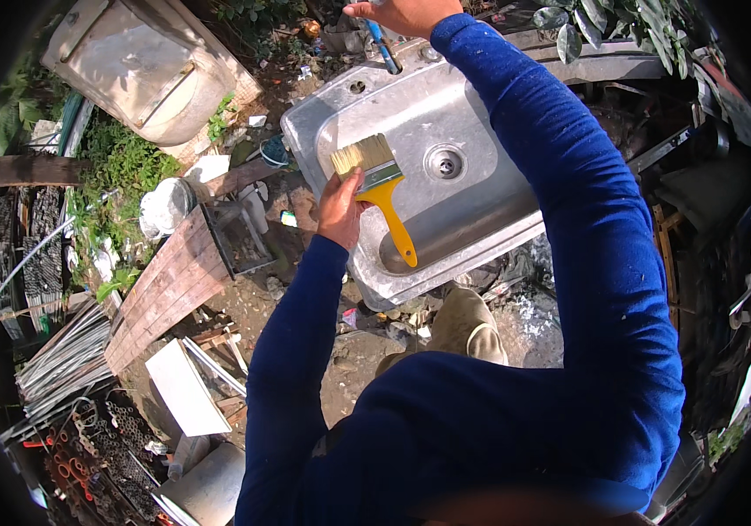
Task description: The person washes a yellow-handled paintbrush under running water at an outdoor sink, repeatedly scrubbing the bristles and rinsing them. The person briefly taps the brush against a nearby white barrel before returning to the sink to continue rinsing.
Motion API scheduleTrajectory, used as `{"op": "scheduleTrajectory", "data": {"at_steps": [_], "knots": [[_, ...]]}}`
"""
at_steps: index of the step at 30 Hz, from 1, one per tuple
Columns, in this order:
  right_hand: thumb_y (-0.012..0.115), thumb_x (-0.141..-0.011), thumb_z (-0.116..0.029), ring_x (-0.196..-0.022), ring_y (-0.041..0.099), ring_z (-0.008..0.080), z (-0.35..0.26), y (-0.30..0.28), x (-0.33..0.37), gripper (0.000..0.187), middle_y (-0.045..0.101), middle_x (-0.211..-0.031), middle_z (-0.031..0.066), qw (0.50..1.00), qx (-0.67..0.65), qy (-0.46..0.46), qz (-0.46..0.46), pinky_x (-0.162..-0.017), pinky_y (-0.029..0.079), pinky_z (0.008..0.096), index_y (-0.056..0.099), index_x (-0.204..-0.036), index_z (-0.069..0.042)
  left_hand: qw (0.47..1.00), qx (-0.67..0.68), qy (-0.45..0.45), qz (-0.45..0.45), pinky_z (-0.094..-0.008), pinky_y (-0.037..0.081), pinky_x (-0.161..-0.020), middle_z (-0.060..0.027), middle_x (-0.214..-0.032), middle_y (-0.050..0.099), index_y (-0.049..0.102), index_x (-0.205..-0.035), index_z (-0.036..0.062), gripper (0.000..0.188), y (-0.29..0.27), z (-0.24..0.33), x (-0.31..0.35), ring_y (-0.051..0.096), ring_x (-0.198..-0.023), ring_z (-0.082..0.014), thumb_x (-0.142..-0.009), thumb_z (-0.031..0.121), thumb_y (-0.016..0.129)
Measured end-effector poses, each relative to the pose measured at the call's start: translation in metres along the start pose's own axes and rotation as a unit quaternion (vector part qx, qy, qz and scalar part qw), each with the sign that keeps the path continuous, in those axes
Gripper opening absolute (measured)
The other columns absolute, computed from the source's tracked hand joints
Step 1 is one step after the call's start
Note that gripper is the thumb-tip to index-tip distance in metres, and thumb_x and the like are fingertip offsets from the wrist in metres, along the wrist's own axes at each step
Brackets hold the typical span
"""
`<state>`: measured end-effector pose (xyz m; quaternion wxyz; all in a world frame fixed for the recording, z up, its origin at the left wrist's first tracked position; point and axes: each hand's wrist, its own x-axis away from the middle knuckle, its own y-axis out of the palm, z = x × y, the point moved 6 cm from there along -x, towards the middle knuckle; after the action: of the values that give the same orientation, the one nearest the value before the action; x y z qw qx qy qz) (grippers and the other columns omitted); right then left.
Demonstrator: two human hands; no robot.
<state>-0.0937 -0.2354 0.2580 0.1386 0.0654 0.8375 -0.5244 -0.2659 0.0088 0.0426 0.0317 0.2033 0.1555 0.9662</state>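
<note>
My left hand (340, 206) grips a wide paintbrush (382, 197) with a yellow handle, a metal band and pale bristles. Fingers pinch it near the band and bristles, so the handle points down over the basin. Beneath it lies a scuffed stainless steel sink (446, 114) with a round drain. At the top edge, my right hand (406, 16) is partly cut off, one digit stretching left. A slim blue tool (379, 42) runs from under that hand to the sink's far rim, beside a small hole; the hand seems closed on it, though the grip is mostly hidden.
Another dirty, pale basin (134, 66) leans at the far left. Wooden planks (170, 289), metal rods (69, 359) and a white panel (187, 386) lie to the left. My boot (467, 324) stands close to the sink's near edge. Leaves (608, 26) overhang the far right.
</note>
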Motion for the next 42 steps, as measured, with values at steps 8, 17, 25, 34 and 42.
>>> {"op": "scheduleTrajectory", "data": {"at_steps": [8,17,25,34,42], "knots": [[0.065,-0.085,-0.053,-0.088,0.071,0.04,0.008,-0.002,-0.026,0.053,0.071,-0.087,0.0246,0.995,0.041,-0.096,0.004,-0.079,0.057,0.0497,0.073,-0.087,-0.001,0.993,-0.093,-0.063,-0.039,-0.0309,0.05,-0.073,-0.0022,-0.105,0.068,0.06,-0.121,0.0109,0.024,0.062,0.001,-0.106,0.064,-0.091,-0.0138,-0.1,0.024,0.057],[0.059,-0.074,-0.013,-0.101,0.068,0.0378,0.002,-0.001,-0.045,0.041,0.071,-0.106,0.0227,0.919,-0.049,-0.375,-0.114,-0.09,0.053,0.0458,0.071,-0.112,-0.003,0.976,-0.195,-0.085,-0.052,-0.0321,0.052,-0.075,-0.0004,-0.106,0.063,0.06,-0.116,0.0126,0.024,0.099,0.005,-0.175,0.062,-0.094,-0.0143,-0.097,0.029,0.062],[0.062,-0.085,-0.015,-0.089,0.067,0.0335,0.133,0.061,0.017,0.029,0.067,-0.105,0.0204,0.947,-0.314,0.055,0.021,-0.08,0.053,0.0419,0.069,-0.111,-0.004,0.973,-0.181,-0.145,-0.005,-0.0325,0.054,-0.068,-0.0017,-0.102,0.065,0.061,-0.115,0.0135,0.029,0.117,-0.013,-0.19,0.065,-0.082,-0.0162,-0.097,0.037,0.062],[0.074,-0.085,-0.013,-0.097,0.067,0.0249,0.152,0.25,0.158,0.069,0.063,-0.118,0.0218,0.695,-0.612,0.377,0.017,-0.08,0.055,0.0339,0.039,-0.141,0.009,0.962,-0.215,-0.168,0.02,-0.0354,0.051,-0.065,-0.0037,-0.102,0.065,0.061,-0.116,0.0139,0.024,0.13,-0.047,-0.194,0.062,-0.086,-0.0167,-0.097,0.028,0.055],[0.077,-0.079,-0.007,-0.101,0.066,0.0279,0.139,0.227,0.171,0.079,0.062,-0.118,0.0232,0.676,-0.598,0.429,0.021,-0.084,0.056,0.0354,0.034,-0.144,0.008,0.97,-0.241,-0.014,0.026,-0.0324,0.053,-0.061,-0.0093,-0.098,0.065,0.058,-0.115,0.0049,0.035,0.126,-0.059,-0.215,0.065,-0.075,-0.0183,-0.081,-0.004,0.055]]}}
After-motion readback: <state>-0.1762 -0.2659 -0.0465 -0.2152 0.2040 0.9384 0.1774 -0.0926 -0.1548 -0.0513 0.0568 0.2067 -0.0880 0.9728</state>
